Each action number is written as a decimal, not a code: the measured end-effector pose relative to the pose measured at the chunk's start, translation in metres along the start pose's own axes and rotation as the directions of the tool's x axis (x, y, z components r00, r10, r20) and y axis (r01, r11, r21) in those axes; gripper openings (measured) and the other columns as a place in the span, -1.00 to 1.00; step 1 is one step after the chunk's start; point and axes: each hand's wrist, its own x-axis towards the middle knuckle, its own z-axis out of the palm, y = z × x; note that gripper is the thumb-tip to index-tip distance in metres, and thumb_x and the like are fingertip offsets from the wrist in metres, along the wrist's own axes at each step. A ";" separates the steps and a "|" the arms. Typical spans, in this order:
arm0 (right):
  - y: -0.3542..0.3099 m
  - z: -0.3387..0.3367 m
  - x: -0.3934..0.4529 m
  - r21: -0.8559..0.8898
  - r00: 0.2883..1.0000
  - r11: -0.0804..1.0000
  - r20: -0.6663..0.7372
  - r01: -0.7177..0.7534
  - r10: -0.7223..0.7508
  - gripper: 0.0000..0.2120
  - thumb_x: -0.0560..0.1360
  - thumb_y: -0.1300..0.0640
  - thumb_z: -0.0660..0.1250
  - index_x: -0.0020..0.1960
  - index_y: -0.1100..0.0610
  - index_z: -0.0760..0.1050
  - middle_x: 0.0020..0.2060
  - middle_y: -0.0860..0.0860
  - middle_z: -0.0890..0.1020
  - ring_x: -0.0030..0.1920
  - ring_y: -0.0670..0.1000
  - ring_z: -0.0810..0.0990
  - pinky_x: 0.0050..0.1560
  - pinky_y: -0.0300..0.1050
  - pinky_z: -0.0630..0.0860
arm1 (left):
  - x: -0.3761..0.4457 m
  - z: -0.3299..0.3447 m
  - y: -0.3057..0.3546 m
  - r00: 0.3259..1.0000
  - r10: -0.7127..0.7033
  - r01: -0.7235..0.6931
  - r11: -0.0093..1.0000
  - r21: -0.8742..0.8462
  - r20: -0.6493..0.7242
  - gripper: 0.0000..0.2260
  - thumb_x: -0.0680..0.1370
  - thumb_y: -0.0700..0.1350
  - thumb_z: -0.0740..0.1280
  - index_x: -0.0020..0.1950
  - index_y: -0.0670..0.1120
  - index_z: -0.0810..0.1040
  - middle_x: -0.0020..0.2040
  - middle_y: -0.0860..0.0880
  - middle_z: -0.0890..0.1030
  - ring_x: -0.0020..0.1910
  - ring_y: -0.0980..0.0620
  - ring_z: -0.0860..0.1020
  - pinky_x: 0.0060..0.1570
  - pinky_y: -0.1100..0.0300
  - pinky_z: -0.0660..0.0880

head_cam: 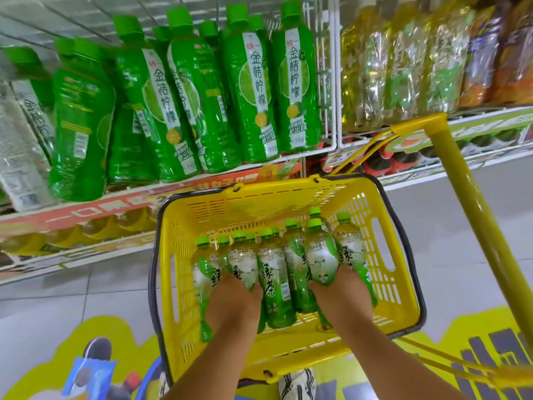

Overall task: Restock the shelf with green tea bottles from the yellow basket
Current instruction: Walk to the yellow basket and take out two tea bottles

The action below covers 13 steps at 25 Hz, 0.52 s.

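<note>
A yellow basket (pixel 202 226) sits on a yellow cart in front of me, holding several green tea bottles (pixel 275 281) with light green caps, packed upright side by side. Both my hands reach down into it. My left hand (pixel 233 301) is closed around green tea bottles on the left side of the group. My right hand (pixel 340 295) grips green tea bottles on the right side. The shelf (pixel 129 197) ahead carries dark green kumquat-lemon bottles (pixel 253 90), several of them leaning.
A yellow cart handle bar (pixel 473 203) rises on the right. White wire dividers (pixel 331 82) separate the green bottles from yellow drinks (pixel 403 62) at the right. Lower shelves hold yellow and dark bottles. Tiled floor with a yellow floor sticker (pixel 57 356) lies below; my shoe (pixel 297 385) shows under the basket.
</note>
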 end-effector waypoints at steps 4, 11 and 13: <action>-0.012 -0.016 -0.013 0.082 0.999 0.996 -0.021 0.041 -0.039 -0.64 0.38 -0.15 0.52 0.00 0.04 0.51 -0.23 -0.05 0.62 -0.30 0.00 0.61 -0.40 -0.12 0.51 | -0.006 -0.024 -0.005 0.996 0.073 -0.075 0.996 -0.057 -0.051 -0.49 0.52 0.27 0.33 0.25 -0.11 0.44 0.00 -0.07 0.67 0.02 -0.13 0.65 -0.19 0.08 0.50; -0.049 -0.051 -0.054 0.177 0.985 0.969 -0.014 0.174 -0.174 -0.52 0.38 -0.38 0.41 0.03 -0.02 0.44 -0.20 -0.06 0.61 -0.28 -0.03 0.61 -0.40 -0.14 0.46 | -0.043 -0.088 -0.006 0.982 0.128 -0.162 0.948 -0.273 -0.139 -0.43 0.50 0.28 0.35 0.35 -0.05 0.42 0.22 -0.05 0.62 0.20 -0.12 0.58 -0.08 0.13 0.35; -0.060 -0.060 -0.067 0.218 0.975 0.951 -0.026 0.219 -0.219 -0.57 0.40 -0.36 0.42 -0.04 -0.05 0.40 -0.21 -0.07 0.57 -0.25 -0.05 0.58 -0.37 -0.16 0.40 | -0.050 -0.109 -0.009 0.971 0.146 -0.200 0.927 -0.316 -0.187 -0.46 0.48 0.28 0.38 0.32 -0.02 0.43 0.17 -0.03 0.62 0.15 -0.13 0.59 -0.08 0.11 0.38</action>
